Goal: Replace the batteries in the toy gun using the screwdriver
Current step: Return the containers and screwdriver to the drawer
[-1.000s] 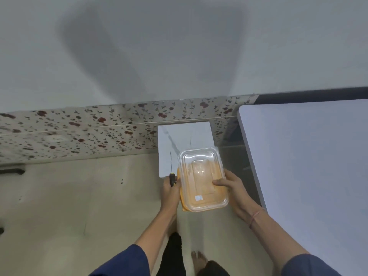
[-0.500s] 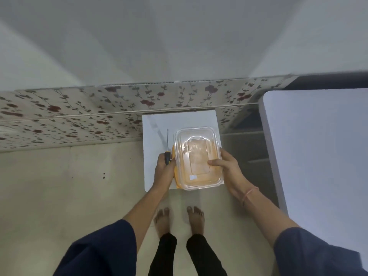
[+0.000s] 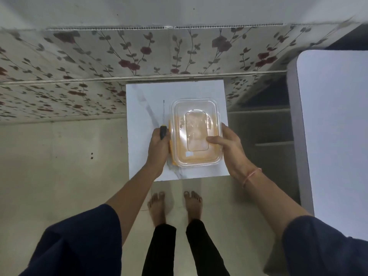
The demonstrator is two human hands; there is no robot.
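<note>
Screwdriver point(image 3: 163, 131) juts forward from left grip point(image 3: 159, 148) clenching its handle; right grip point(image 3: 229, 146) clasps box point(image 3: 196, 132).

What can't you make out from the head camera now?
Contents of the container: head view, cloudy plastic and glare hide them.
The screwdriver tip type: head view, too small; left hand covers most of the handle.
Whether the container touches the white stand: head view, top-down angle and right hand hide its base.
</note>
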